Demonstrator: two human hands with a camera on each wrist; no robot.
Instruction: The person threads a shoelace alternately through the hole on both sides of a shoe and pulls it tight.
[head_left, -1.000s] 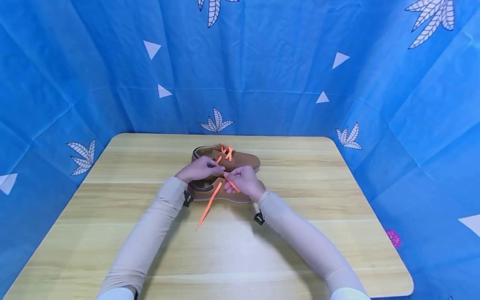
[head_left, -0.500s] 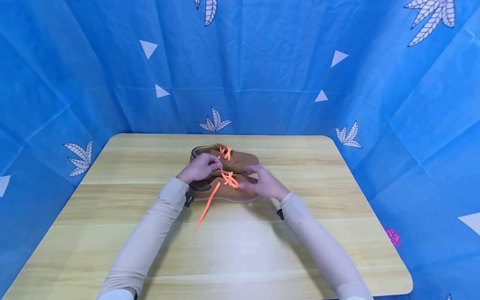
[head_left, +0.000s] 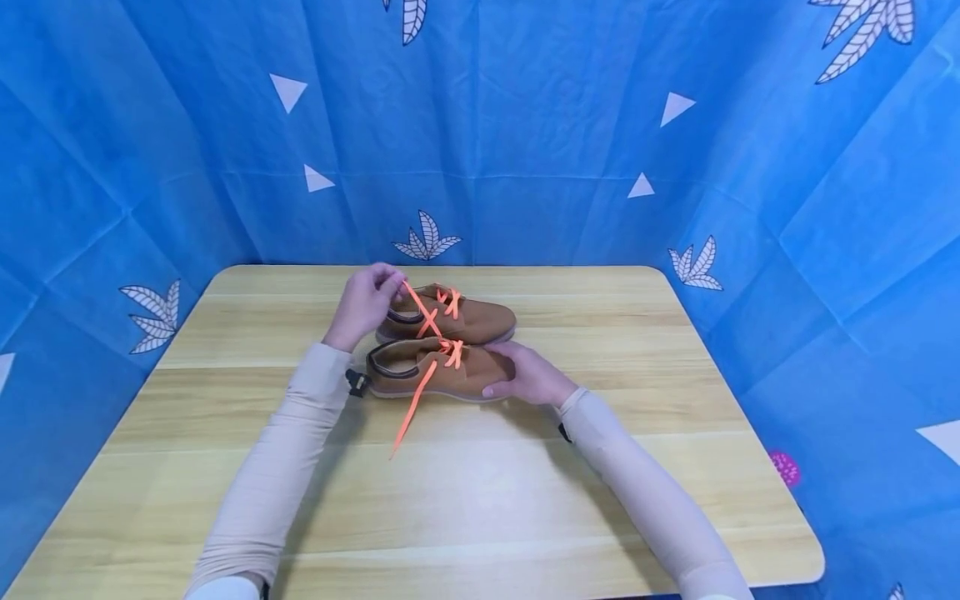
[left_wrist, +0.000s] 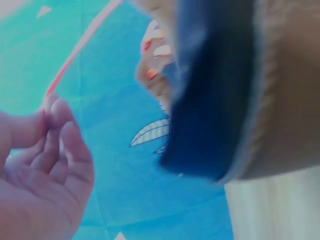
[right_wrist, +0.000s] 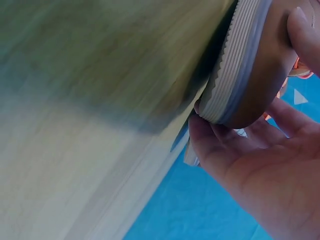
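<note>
Two brown shoes with orange laces stand side by side on the table, toes to the right. My left hand (head_left: 366, 302) pinches one end of the near shoe's shoelace (head_left: 422, 307), stretched up and left across the far shoe (head_left: 486, 320). In the left wrist view, the lace (left_wrist: 82, 42) runs taut from the thumb and fingertips. My right hand (head_left: 536, 375) grips the toe of the near shoe (head_left: 468, 379). The right wrist view has its thumb on one side of the shoe (right_wrist: 262, 70) and fingers round the other. The other lace end (head_left: 411, 412) hangs over the near side onto the table.
The light wood table (head_left: 480, 500) has rounded corners. A blue curtain (head_left: 525, 133) with white leaves and triangles hangs behind it and along both sides.
My right hand has let go of the lace and moved right to hold the shoe's toe. My left hand has drawn its lace end up and left. The near shoe has shifted slightly left.
</note>
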